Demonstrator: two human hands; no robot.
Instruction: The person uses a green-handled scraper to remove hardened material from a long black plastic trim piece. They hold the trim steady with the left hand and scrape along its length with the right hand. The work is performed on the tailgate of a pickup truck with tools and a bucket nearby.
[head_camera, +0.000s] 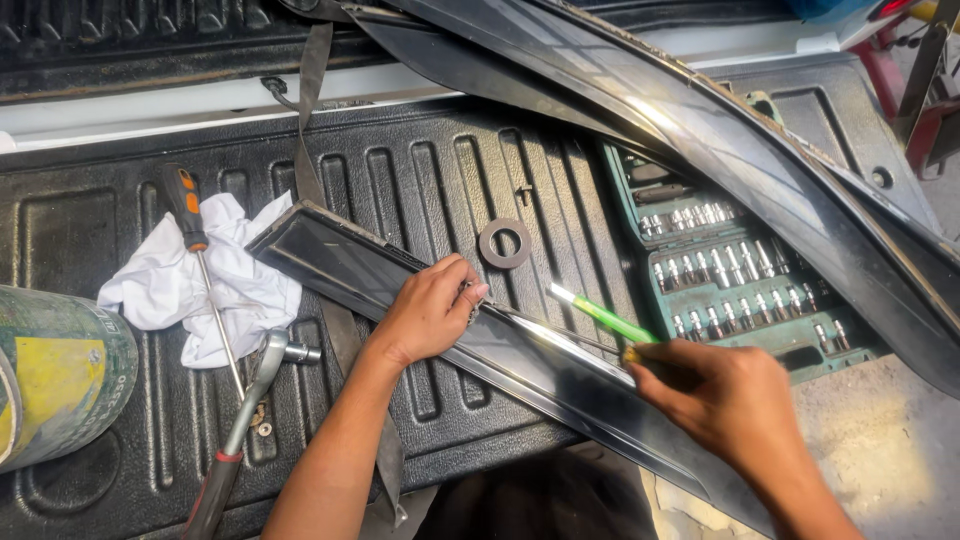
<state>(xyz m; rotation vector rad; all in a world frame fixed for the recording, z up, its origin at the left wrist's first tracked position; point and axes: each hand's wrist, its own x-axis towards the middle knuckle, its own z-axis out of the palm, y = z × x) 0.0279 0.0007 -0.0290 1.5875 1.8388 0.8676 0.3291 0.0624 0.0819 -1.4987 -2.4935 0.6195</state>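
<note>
A long dark glossy trim strip (340, 258) lies diagonally across a black ribbed truck-bed liner (430, 170). My left hand (430, 310) rests on the strip near its middle, fingers curled and pressing it down. My right hand (725, 400) grips a screwdriver with a green translucent handle (605, 315); its thin metal shaft runs left along the strip's upper edge toward the fingertips of my left hand.
A green socket set case (725, 265) lies open at the right under a large curved dark panel (740, 160). A grey washer ring (504, 243), a white rag (210, 285), an orange-handled screwdriver (185, 205), a ratchet wrench (245, 420) and a green-yellow can (55, 370) lie on the liner.
</note>
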